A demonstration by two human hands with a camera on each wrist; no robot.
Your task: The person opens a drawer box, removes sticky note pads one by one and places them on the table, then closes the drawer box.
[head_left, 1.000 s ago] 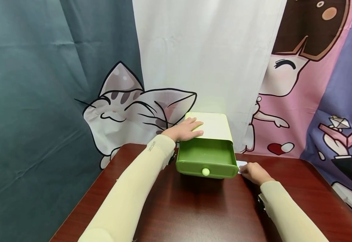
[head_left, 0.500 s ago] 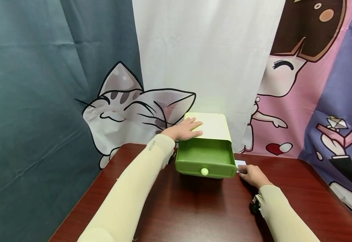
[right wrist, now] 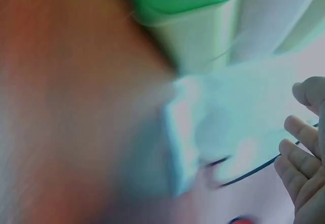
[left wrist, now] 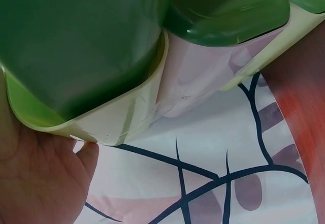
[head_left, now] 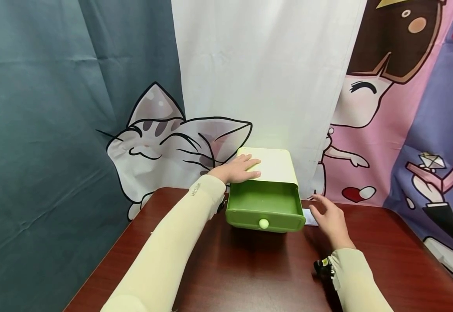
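A small drawer unit (head_left: 275,167) with a pale top stands on the table, its top green drawer (head_left: 246,219) pulled out and nothing visible inside. My left hand (head_left: 236,169) rests on the unit's left top edge with fingers straight. In the left wrist view that hand (left wrist: 45,176) lies along the pale rim around the open drawer, above other green drawers. A flat white item (head_left: 309,216) lies partly hidden at the unit's right side. Next to it hovers my right hand (head_left: 331,221), thumb and fingers apart, holding nothing. The right wrist view also shows its spread fingers (right wrist: 299,163).
The dark red-brown table (head_left: 242,277) ends close behind the unit at a hanging printed cloth (head_left: 273,78) with cartoon figures. A round pale knob (head_left: 263,223) sticks out from the drawer front towards me.
My right hand has let go of the flat white item and lifted with its fingers spread, leaving the item by the unit. The left hand has stayed on the unit's top.
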